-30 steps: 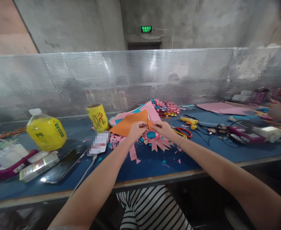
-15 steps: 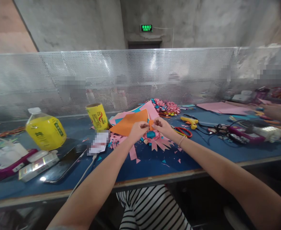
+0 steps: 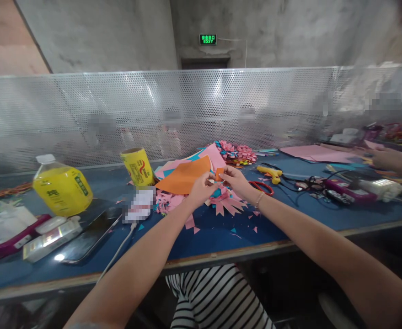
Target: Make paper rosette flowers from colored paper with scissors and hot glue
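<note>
My left hand and my right hand meet above the blue table, both pinching a small orange paper piece between their fingertips. Just below them lies a pink spiked paper flower with a teal centre. A large orange paper sheet rests on pink sheets right behind my left hand. Red-handled scissors lie close to my right wrist.
A yellow bottle, a yellow roll, a phone with cable and packs sit at left. A yellow glue gun, cables and tools lie right. Finished paper flowers stand by the mesh screen. Another person's hand works far right.
Both hands have lifted slightly with the small orange piece, turning it between the fingertips. The view has drifted a little to the right.
</note>
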Action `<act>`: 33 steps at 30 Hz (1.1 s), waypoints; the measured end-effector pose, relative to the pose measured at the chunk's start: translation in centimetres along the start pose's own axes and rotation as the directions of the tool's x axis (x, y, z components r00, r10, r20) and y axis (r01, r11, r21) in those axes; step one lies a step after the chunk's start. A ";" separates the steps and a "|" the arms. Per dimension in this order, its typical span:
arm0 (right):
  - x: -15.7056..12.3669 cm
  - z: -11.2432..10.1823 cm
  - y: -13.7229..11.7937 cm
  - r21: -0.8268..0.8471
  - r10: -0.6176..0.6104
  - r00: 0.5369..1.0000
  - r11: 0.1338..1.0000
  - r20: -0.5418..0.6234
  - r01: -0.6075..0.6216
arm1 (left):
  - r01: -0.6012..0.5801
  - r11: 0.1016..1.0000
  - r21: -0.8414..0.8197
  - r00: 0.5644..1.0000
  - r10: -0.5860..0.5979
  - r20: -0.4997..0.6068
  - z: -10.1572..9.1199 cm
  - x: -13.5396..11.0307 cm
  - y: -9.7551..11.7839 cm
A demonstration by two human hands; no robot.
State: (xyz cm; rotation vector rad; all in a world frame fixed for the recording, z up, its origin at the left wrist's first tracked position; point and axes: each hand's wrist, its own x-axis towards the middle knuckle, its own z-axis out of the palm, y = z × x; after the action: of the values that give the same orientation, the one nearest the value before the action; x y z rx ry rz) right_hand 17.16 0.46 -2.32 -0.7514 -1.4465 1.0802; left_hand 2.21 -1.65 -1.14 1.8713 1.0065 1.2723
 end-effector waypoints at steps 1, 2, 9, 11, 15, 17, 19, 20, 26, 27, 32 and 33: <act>0.0 0.0 -0.1 0.014 0.004 1.000 1.000 0.009 -0.004 | -0.002 1.000 0.008 1.000 0.002 -0.002 0.1 0.0 -0.1; -0.1 0.1 -0.1 0.027 0.007 1.000 1.000 0.018 -0.008 | -0.004 1.000 0.014 1.000 0.004 -0.007 0.1 0.0 -0.2; -0.1 0.2 -0.2 0.130 -0.012 1.000 0.991 -0.002 0.012 | -0.034 0.995 0.098 0.999 0.034 -0.005 0.0 0.1 -0.4; -0.1 0.2 -0.2 0.140 -0.006 1.000 0.990 0.002 0.006 | -0.034 0.994 0.103 0.999 0.034 -0.006 0.0 0.1 -0.3; -0.1 0.2 -0.2 0.143 0.009 1.000 0.990 0.004 -0.010 | -0.027 0.995 0.094 1.000 0.027 0.000 0.1 0.0 0.1; -0.1 0.2 -0.2 0.141 0.012 1.000 0.990 0.002 -0.012 | -0.016 0.996 0.085 1.000 0.016 0.000 0.1 0.0 0.1; -0.1 0.2 -0.3 0.142 0.012 1.000 0.990 0.001 -0.012 | -0.007 0.997 0.081 1.000 0.007 -0.001 0.1 0.0 0.2; -0.1 0.2 -0.3 0.143 0.012 1.000 0.990 0.001 -0.012 | -0.004 0.997 0.083 1.000 0.004 -0.001 0.1 0.0 0.2; -0.2 0.1 -0.5 0.169 0.029 1.000 0.985 -0.006 -0.027 | 0.013 0.997 0.070 1.000 -0.013 0.003 0.1 -0.1 0.3; -0.2 0.1 -0.6 0.175 0.034 0.999 0.984 -0.010 -0.032 | 0.013 0.998 0.062 1.000 -0.014 0.002 0.1 -0.1 0.4; -0.3 0.2 -0.6 0.183 0.054 0.999 0.982 -0.004 -0.053 | 0.034 0.998 0.055 0.999 -0.034 0.006 0.1 0.0 0.3; -0.1 0.2 -0.5 0.171 0.060 0.998 0.983 0.011 -0.061 | 0.034 0.997 0.062 0.999 -0.035 0.005 0.1 0.1 0.2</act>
State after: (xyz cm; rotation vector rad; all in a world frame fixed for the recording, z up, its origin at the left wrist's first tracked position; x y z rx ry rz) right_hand 17.08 0.12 -1.93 -0.6727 -1.3231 1.2373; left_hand 2.41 -1.68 -0.93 1.8952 1.0816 1.2274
